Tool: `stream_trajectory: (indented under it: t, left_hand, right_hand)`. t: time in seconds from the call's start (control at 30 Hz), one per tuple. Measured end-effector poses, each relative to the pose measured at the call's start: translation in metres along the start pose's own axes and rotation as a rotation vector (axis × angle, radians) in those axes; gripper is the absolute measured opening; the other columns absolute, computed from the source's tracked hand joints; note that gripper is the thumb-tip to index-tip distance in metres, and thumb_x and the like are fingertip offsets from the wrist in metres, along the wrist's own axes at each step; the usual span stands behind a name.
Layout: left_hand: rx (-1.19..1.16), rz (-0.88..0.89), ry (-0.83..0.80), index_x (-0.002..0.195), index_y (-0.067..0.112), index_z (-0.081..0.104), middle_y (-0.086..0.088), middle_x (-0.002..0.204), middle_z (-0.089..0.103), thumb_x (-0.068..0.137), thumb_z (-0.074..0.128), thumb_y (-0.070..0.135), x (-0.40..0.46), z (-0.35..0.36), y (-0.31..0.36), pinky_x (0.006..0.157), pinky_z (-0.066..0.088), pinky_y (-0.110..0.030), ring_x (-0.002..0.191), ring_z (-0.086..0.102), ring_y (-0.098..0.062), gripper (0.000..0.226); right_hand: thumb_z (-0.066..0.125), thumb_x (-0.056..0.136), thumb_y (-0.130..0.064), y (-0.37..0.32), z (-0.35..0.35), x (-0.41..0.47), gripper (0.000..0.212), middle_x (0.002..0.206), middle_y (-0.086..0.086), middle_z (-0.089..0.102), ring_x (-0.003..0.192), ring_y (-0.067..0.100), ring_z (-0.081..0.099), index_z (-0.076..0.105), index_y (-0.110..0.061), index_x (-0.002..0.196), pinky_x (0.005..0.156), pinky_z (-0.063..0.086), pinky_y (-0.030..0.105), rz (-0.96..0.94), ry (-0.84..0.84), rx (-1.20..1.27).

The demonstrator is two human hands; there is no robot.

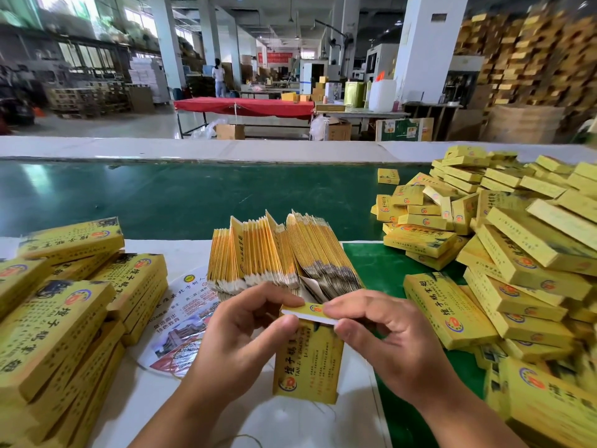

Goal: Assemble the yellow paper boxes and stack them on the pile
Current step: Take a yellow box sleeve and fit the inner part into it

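Box in hand: a yellow paper box (pixel 308 360) is standing upright over the white sheet at the near edge of the table (pixel 97 195), its top flap (pixel 310 313) lying folded across the opening.
Left hand: the left hand (pixel 245 331) is pinching the flap's left end — thumb below, fingers curling over the top.
Right hand: the right hand (pixel 384 331) is gripping the flap's right end, thumb underneath.
Flat blanks: a fanned bundle of unfolded boxes (pixel 274 257) is leaning just behind the hands.
Pile, right: assembled boxes (pixel 517 247) are lying heaped on the green mat — jumbled, at many angles.
Stacks, left: more yellow boxes (pixel 64 318) are sitting in leaning stacks.
Background: a red-covered table (pixel 245 106) is standing well beyond the conveyor.
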State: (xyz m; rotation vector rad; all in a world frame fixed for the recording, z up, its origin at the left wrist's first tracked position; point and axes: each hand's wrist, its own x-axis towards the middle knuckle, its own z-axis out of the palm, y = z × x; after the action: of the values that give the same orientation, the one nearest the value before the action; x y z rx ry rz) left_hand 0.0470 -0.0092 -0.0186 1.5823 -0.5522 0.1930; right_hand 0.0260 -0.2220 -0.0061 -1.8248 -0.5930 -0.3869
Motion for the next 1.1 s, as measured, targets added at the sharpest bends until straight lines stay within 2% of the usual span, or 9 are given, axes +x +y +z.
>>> stream_trajectory:
  t: [0.13,0.27,0.37,0.5,0.57,0.7,0.8,0.9,1.1]
  left_hand:
    - [0.052,-0.051,0.002,0.099,0.022,0.073,-0.011,0.086,0.070,0.078,0.070,0.039,0.002,0.000,0.000,0.071,0.054,-0.057,0.081,0.065,-0.035,0.027]
    - [0.101,-0.084,-0.004,0.104,0.030,0.069,-0.010,0.095,0.071,0.080,0.071,0.026,0.003,0.002,0.002,0.081,0.055,-0.053,0.090,0.068,-0.028,0.024]
    - [0.314,-0.039,0.118,0.114,0.041,0.059,0.012,0.100,0.070,0.083,0.069,0.041,-0.004,0.014,0.004,0.078,0.058,-0.031,0.092,0.068,-0.009,0.033]
    - [0.650,-0.022,0.102,0.136,0.038,0.037,0.029,0.115,0.056,0.062,0.064,0.077,-0.017,0.041,0.007,0.083,0.044,-0.005,0.105,0.054,0.011,0.088]
    - [0.737,-0.026,0.097,0.138,0.032,0.035,0.027,0.117,0.048,0.055,0.064,0.076,-0.018,0.045,0.005,0.081,0.034,-0.001,0.106,0.048,0.010,0.099]
    - [0.828,0.016,0.096,0.128,0.029,0.041,0.023,0.104,0.046,0.053,0.071,0.056,-0.015,0.040,0.005,0.077,0.033,0.005,0.093,0.043,0.004,0.085]
    - [0.872,0.061,0.090,0.126,0.027,0.042,0.018,0.103,0.052,0.051,0.072,0.049,-0.014,0.038,0.004,0.079,0.032,-0.006,0.092,0.046,-0.003,0.084]
    - [0.897,0.059,0.067,0.127,0.026,0.046,0.014,0.105,0.057,0.051,0.071,0.047,-0.014,0.039,0.008,0.074,0.032,-0.013,0.091,0.048,-0.004,0.083]
    - [0.905,0.060,0.045,0.127,0.024,0.048,0.014,0.106,0.059,0.051,0.071,0.047,-0.014,0.040,0.014,0.078,0.032,-0.012,0.094,0.048,-0.003,0.082]
  right_hand:
    - [0.071,0.087,-0.029,0.002,0.002,0.002,0.012,0.095,-0.013,0.074,0.087,0.011,0.071,0.077,-0.022,0.094,0.071,0.055,0.019,0.012,0.026,-0.055]
    - [0.072,0.084,-0.022,0.002,0.006,0.002,0.008,0.085,-0.009,0.070,0.075,0.012,0.067,0.072,-0.027,0.089,0.063,0.051,0.018,0.036,0.048,-0.087]
    - [0.072,0.083,-0.019,0.000,0.014,0.000,0.004,0.075,-0.013,0.065,0.062,0.006,0.062,0.072,-0.021,0.086,0.055,0.045,0.013,0.009,0.165,-0.116]
    - [0.073,0.081,-0.017,0.000,0.023,-0.004,0.005,0.068,-0.008,0.064,0.055,0.005,0.058,0.072,-0.022,0.084,0.051,0.043,0.013,-0.004,0.357,-0.113]
    - [0.073,0.081,-0.019,-0.001,0.028,-0.005,0.005,0.067,-0.006,0.063,0.055,0.008,0.058,0.071,-0.023,0.081,0.050,0.044,0.016,0.001,0.363,-0.107]
    - [0.076,0.085,-0.020,-0.004,0.029,-0.002,0.015,0.078,-0.003,0.072,0.060,0.011,0.065,0.068,-0.022,0.072,0.052,0.052,0.022,0.075,0.321,-0.035]
    - [0.071,0.083,-0.029,-0.008,0.029,0.000,0.012,0.072,-0.007,0.073,0.057,0.007,0.066,0.068,-0.022,0.073,0.051,0.054,0.024,0.117,0.346,-0.027]
    - [0.067,0.082,-0.031,-0.010,0.028,0.000,0.016,0.058,-0.012,0.064,0.050,-0.001,0.055,0.065,-0.019,0.071,0.048,0.044,0.015,0.097,0.399,-0.061]
    - [0.064,0.083,-0.034,-0.014,0.026,-0.001,0.020,0.063,0.008,0.061,0.047,0.010,0.050,0.063,-0.017,0.072,0.044,0.041,0.030,0.093,0.426,-0.093]
